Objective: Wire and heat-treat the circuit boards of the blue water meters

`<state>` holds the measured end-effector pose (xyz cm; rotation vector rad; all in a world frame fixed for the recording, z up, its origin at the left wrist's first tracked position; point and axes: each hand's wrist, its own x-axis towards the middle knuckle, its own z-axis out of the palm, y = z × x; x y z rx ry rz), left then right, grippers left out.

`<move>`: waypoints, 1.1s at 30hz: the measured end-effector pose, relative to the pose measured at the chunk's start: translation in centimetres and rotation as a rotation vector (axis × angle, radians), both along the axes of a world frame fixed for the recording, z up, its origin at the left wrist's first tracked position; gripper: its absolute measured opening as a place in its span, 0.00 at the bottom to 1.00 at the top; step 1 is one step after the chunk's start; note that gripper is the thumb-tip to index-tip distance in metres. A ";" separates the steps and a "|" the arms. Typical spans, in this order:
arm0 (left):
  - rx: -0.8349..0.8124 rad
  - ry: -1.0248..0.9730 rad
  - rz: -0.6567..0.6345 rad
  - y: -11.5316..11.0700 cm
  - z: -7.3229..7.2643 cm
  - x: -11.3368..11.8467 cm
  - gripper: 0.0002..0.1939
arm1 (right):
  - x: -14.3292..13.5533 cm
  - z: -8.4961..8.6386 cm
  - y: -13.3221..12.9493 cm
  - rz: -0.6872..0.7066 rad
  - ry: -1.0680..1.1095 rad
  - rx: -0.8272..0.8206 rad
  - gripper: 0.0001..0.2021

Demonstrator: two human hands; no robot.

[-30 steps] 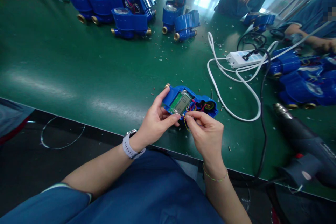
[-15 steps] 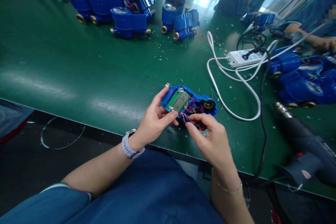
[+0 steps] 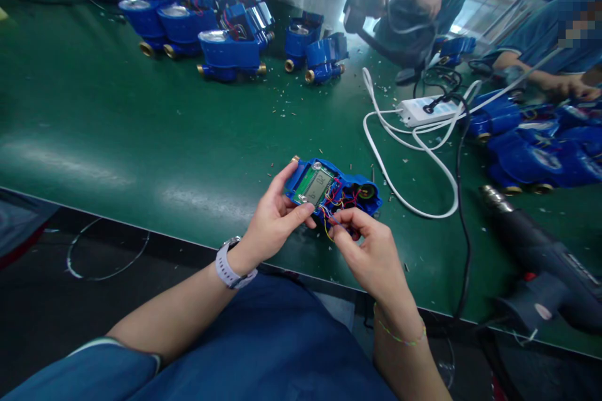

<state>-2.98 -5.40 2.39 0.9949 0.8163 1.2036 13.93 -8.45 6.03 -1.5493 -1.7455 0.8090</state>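
An opened blue water meter (image 3: 305, 178) lies at the near edge of the green table, its green circuit board and small display (image 3: 318, 187) facing up. My left hand (image 3: 277, 216) is closed round the display end, thumb on the near rim and fingers along the far side. Thin coloured wires (image 3: 335, 195) run from the board into the black-lined compartment, where a round part (image 3: 367, 192) sits. My right hand (image 3: 364, 241) pinches several of these wires at the near side of the casing. Its fingers partly hide the wire ends.
Several blue meters (image 3: 230, 50) stand at the back left, more (image 3: 527, 150) at the right. A white power strip (image 3: 426, 110) with looped cable lies right of centre. A heat gun (image 3: 540, 250) rests at the right edge. Co-workers' hands (image 3: 574, 84) work at the far right.
My right hand has drawn the wires slightly; a yellow one now loops outward at the near side. A co-worker's arm with a dark tool has come in at the top.
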 end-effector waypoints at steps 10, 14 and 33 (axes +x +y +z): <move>-0.006 -0.016 0.004 0.4 0.1 0.2 0.44 | -0.2 -0.2 0.0 -0.057 0.052 -0.018 0.08; 0.011 0.039 0.014 0.5 0.4 0.4 0.46 | -0.4 -0.8 0.3 -0.115 0.091 -0.038 0.10; 0.446 0.805 0.165 3.4 -2.1 -1.8 0.33 | 6.9 -0.8 7.2 -0.435 1.006 -0.070 0.17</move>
